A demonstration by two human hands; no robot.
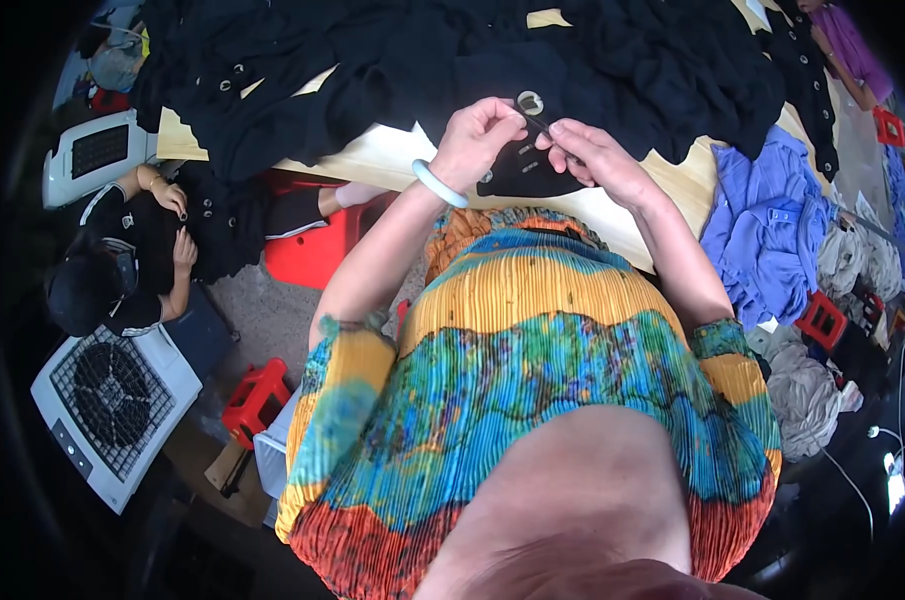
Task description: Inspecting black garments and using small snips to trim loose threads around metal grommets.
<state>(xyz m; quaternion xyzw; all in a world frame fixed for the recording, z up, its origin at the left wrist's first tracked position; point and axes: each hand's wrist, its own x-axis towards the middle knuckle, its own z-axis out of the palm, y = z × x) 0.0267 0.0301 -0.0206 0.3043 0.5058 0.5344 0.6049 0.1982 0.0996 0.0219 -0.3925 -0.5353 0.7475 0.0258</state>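
Observation:
Both hands meet over black cloth point(632, 100) near the front edge of a pale wooden table. Between them is a round, light-coloured buckle point(530, 103) on a narrow black strip. My left hand point(480, 138), with a pale bangle at the wrist, has thumb and fingers pinched at the strip beside the buckle. Opposite it, my right hand point(594, 158) pinches the strip's other side, its remaining fingers curled. Just below lie a few small shiny pieces point(528, 158) on the black cloth, too small to name.
At left, another person point(102, 270) handles black cloth beside a white fan unit point(112, 405). Red stools point(257, 402) stand on the floor. Blue-violet garments point(767, 230) hang at the right table edge, with grey cloth point(807, 400) beyond. A second person point(852, 50) is at far right.

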